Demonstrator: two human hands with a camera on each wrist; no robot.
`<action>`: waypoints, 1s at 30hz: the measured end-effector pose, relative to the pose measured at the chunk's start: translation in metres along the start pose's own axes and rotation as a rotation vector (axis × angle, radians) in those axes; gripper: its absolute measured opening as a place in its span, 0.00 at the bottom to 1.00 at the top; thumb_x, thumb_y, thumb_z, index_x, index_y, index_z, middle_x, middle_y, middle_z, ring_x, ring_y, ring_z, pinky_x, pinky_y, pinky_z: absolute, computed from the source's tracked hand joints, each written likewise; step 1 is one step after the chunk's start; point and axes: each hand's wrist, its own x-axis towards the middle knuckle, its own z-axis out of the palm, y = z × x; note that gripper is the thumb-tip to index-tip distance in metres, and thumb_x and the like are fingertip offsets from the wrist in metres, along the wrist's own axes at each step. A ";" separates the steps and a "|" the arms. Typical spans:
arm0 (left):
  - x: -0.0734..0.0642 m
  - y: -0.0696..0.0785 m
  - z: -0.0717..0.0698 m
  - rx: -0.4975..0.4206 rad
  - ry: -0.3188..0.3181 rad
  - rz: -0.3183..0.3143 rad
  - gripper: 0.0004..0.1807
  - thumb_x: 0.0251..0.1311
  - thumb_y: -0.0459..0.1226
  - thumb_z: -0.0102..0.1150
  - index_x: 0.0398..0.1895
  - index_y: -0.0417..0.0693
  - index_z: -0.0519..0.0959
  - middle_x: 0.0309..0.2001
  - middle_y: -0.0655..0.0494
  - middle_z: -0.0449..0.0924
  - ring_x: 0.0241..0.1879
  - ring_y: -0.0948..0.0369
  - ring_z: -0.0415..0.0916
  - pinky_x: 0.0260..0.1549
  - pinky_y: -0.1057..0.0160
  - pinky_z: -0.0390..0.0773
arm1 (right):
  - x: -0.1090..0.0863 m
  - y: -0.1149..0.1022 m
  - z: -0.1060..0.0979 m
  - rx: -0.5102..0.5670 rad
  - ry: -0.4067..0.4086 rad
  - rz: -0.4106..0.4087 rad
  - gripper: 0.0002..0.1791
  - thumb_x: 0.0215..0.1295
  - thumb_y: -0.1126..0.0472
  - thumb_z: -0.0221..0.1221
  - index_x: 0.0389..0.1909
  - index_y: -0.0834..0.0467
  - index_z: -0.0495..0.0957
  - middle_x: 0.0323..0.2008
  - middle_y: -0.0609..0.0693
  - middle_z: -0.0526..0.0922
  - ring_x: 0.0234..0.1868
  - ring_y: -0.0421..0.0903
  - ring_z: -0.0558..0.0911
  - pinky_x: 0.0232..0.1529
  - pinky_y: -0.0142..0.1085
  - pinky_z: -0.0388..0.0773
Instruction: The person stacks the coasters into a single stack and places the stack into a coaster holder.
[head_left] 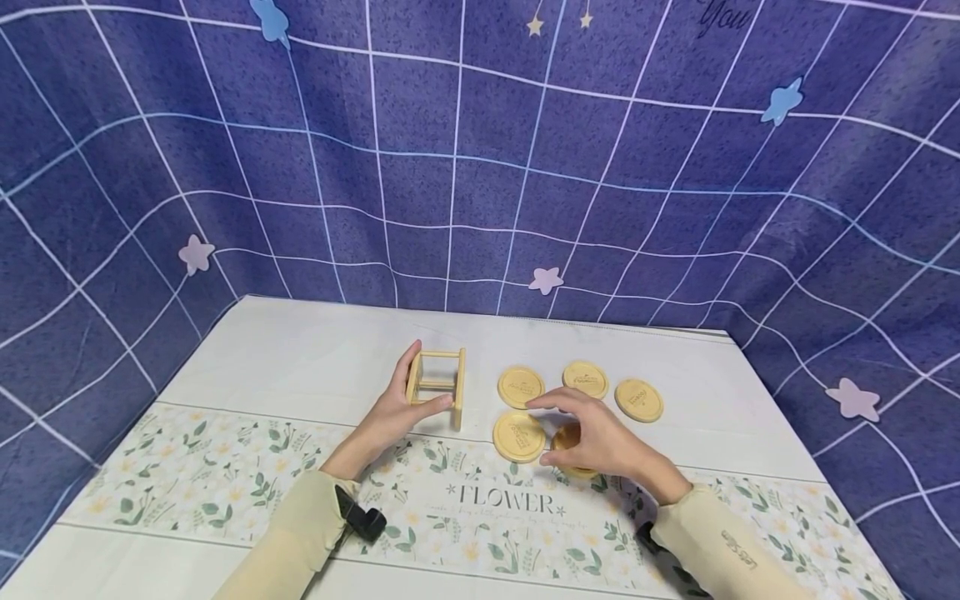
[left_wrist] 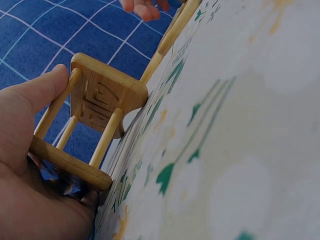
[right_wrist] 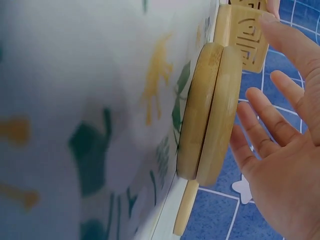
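Observation:
My left hand (head_left: 390,408) grips a small wooden coaster rack (head_left: 460,387), thumb on the near side and fingers at the back. In the left wrist view, the rack (left_wrist: 105,95) shows round rods between two end plates, the farther one carved. My right hand (head_left: 592,433) is over a round wooden coaster (head_left: 576,472), which it partly hides. From the right wrist, two thick coasters (right_wrist: 220,115) appear face to face, beside the spread, slightly bent fingers (right_wrist: 267,107). Left of this hand lies another coaster (head_left: 519,436) with an engraved face.
Farther back lie three more engraved coasters: one on the left (head_left: 521,387), one in the middle (head_left: 585,381) and one on the right (head_left: 639,400). A flower-printed band (head_left: 465,533) crosses the white tabletop (head_left: 300,350). Behind it hangs a blue gridded curtain (head_left: 480,192).

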 end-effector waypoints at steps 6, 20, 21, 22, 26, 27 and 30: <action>0.001 -0.001 0.000 -0.003 -0.002 0.003 0.64 0.71 0.45 0.75 0.94 0.67 0.35 0.92 0.49 0.37 0.89 0.41 0.38 0.85 0.33 0.43 | 0.004 -0.003 0.003 0.025 -0.017 0.001 0.42 0.52 0.60 0.88 0.69 0.55 0.84 0.66 0.46 0.85 0.66 0.51 0.83 0.67 0.56 0.82; 0.002 -0.001 0.000 0.007 -0.005 0.003 0.63 0.72 0.46 0.75 0.93 0.69 0.35 0.92 0.50 0.37 0.90 0.43 0.39 0.85 0.36 0.46 | 0.010 -0.003 0.009 -0.002 -0.070 0.033 0.41 0.55 0.58 0.87 0.71 0.53 0.83 0.66 0.47 0.83 0.66 0.52 0.82 0.65 0.55 0.83; 0.002 -0.001 0.000 0.012 -0.004 0.002 0.63 0.72 0.46 0.75 0.93 0.69 0.35 0.92 0.50 0.37 0.90 0.43 0.39 0.85 0.36 0.46 | 0.011 -0.003 0.009 -0.005 -0.075 0.035 0.41 0.56 0.57 0.87 0.71 0.53 0.83 0.66 0.47 0.83 0.66 0.51 0.82 0.65 0.55 0.83; 0.001 -0.001 0.000 0.014 -0.004 0.002 0.63 0.72 0.46 0.75 0.93 0.69 0.35 0.92 0.50 0.37 0.90 0.43 0.39 0.85 0.36 0.46 | 0.011 -0.003 0.009 -0.007 -0.081 0.036 0.41 0.56 0.57 0.87 0.71 0.53 0.83 0.66 0.47 0.83 0.66 0.51 0.82 0.64 0.55 0.83; 0.001 0.000 0.000 0.020 -0.001 0.002 0.63 0.72 0.47 0.74 0.93 0.69 0.35 0.92 0.49 0.36 0.90 0.42 0.38 0.85 0.34 0.46 | 0.014 -0.004 0.010 -0.031 -0.093 0.044 0.41 0.56 0.56 0.87 0.72 0.52 0.82 0.66 0.46 0.84 0.67 0.50 0.82 0.66 0.54 0.82; 0.001 0.000 0.000 0.017 -0.001 0.003 0.63 0.72 0.46 0.74 0.94 0.69 0.35 0.92 0.49 0.36 0.90 0.42 0.38 0.85 0.34 0.47 | 0.014 -0.004 0.010 -0.035 -0.095 0.045 0.41 0.56 0.56 0.87 0.72 0.52 0.82 0.66 0.46 0.84 0.67 0.50 0.82 0.67 0.54 0.82; 0.001 0.000 -0.001 0.015 -0.001 0.006 0.63 0.72 0.46 0.75 0.94 0.67 0.35 0.92 0.50 0.36 0.90 0.42 0.38 0.85 0.34 0.47 | 0.014 -0.005 0.011 -0.034 -0.100 0.048 0.42 0.56 0.57 0.87 0.72 0.53 0.82 0.65 0.46 0.84 0.66 0.51 0.82 0.68 0.55 0.81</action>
